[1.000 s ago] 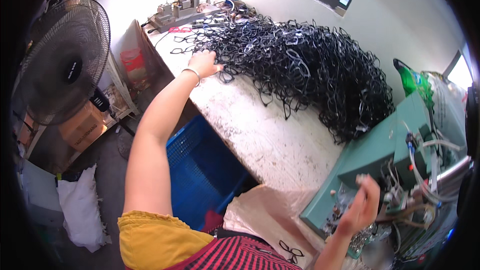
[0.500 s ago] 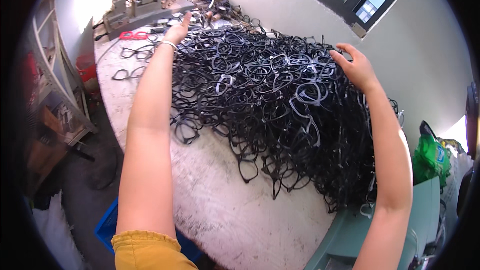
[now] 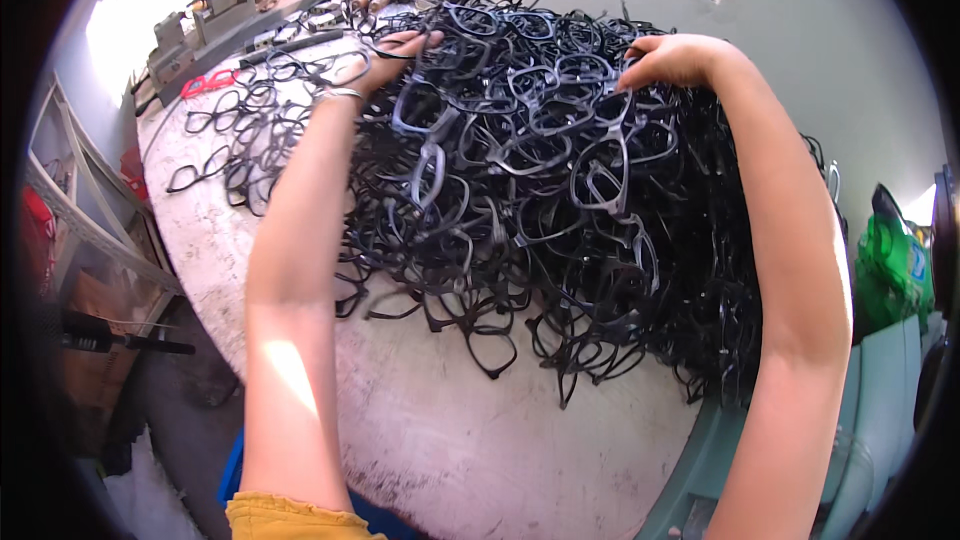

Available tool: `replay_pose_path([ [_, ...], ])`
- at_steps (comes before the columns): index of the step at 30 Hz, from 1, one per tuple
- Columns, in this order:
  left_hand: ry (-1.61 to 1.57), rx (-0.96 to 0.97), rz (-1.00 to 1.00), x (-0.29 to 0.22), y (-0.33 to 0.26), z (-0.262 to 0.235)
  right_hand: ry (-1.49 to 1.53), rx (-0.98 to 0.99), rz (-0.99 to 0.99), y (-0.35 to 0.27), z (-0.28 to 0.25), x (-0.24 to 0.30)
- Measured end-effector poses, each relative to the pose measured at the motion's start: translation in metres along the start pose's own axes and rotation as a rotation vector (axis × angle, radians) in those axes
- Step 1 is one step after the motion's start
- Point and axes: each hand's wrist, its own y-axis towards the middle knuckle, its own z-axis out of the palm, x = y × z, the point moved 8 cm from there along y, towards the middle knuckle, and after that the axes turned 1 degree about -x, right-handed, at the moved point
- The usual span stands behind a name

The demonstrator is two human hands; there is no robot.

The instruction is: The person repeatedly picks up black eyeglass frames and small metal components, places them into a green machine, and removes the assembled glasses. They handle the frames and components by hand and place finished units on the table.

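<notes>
A large heap of black and dark grey spectacle frames (image 3: 480,150) covers much of the pale table (image 3: 520,440). At the heap's far left, my left hand (image 3: 390,60) reaches in with fingers stretched to the right, some frames lying over and against it. My right hand (image 3: 680,60) is at the heap's far right, its thumb and fingers bent around frames at the top; some fingers are hidden among them. Looser frames (image 3: 215,120) spread out left of my left forearm.
A red spectacle frame (image 3: 207,85) lies near a grey metal fixture (image 3: 205,25) at the back left. Past the right edge are a teal plastic surface (image 3: 870,390) and a green bag (image 3: 890,260). A metal rack (image 3: 85,200) stands left; a blue crate (image 3: 232,465) is below.
Both hands have moved inward onto the heap, and the right fingers have bent onto frames. Frames on top have shifted and lifted near the hands. The whole view has tilted slightly.
</notes>
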Motion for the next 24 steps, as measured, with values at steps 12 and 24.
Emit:
replay_pose_path([
  [12,-1.177,0.019,0.646,0.234,0.132,-0.058,-0.105,-0.411,0.108,-0.219,-0.004,-0.089],
  [24,-3.161,1.020,0.018,0.395,0.208,-0.049,-0.063,-0.266,0.407,-0.371,-0.008,-0.110],
])
